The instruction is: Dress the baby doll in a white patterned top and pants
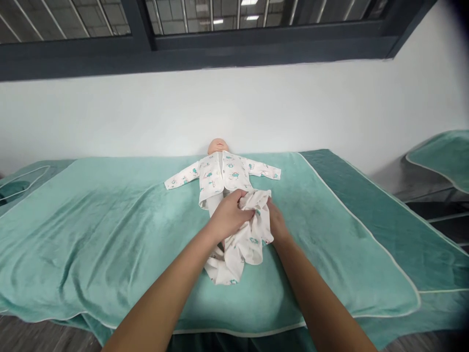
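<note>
A baby doll (218, 145) lies on its back on the bed, its head toward the wall. It wears a white printed jacket (229, 172) with both sleeves spread out. Over the doll's lower body are bunched white baby pants (249, 244) with a matching green print. My left hand (230, 215) pinches the gathered cloth of the pants from the left. At their right side is my right hand (275, 218), its fingers mostly hidden behind the fabric. Most of the doll's legs are covered by the pants and my left hand.
A light green blanket (120, 220) with pale piping covers the bed, over a darker green cover (395, 220). Behind it stands a white wall (183, 112) below a barred window (220, 19). Another green-covered surface (443, 154) is at the right.
</note>
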Tool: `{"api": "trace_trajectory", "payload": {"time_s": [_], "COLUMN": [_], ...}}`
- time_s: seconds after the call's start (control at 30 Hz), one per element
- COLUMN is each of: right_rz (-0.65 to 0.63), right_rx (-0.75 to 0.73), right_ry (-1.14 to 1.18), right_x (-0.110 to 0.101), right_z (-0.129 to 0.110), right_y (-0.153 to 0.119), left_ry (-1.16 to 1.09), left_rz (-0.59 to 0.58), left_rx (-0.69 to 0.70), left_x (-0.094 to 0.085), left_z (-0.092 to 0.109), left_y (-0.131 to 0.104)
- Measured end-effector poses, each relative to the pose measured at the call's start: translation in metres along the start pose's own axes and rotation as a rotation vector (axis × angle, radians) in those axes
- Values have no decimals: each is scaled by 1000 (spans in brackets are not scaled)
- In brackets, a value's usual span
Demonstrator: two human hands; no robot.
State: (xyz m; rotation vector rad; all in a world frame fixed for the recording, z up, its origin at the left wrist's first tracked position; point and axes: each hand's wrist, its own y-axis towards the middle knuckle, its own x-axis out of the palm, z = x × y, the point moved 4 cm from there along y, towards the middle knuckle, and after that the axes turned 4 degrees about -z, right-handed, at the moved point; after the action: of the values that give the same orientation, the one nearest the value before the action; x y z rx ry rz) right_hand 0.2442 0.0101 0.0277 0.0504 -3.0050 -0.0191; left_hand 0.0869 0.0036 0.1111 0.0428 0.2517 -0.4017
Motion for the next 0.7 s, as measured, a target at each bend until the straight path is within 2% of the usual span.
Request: {"api": "trace_trajectory", "payload": {"time_s": [0.1, 0.2, 0.27, 0.33, 0.43, 0.5, 0.63, 0.7], "right_rz": [-188, -360, -400, -336, -221, -166, -121, -115], "right_rx": [-3, 73, 115, 121, 129, 126, 58, 34], "right_ry": [41, 97, 156, 190, 215, 259, 367, 393], "right_x": [7, 13, 15, 14, 13, 11, 7, 5], "right_z": [4, 13, 17, 17, 15, 14, 13, 15], "right_y": [-5, -12, -15, -15, -14, -13, -10, -8], "left_ry": [91, 102, 81, 29, -89, -164, -301, -288], "left_rz": [161, 242, 244, 211, 136, 43, -301, -403], "left_rx": [35, 48, 38, 18, -46, -124, -204, -179], "left_x": [-1, -6, -9, -9, -11, -12, -11, -11], "left_z": [0, -4, -7, -9, -14, -19, -27, -26], "left_y": [6, 3, -1, -6, -15, -24, -43, -48]}}
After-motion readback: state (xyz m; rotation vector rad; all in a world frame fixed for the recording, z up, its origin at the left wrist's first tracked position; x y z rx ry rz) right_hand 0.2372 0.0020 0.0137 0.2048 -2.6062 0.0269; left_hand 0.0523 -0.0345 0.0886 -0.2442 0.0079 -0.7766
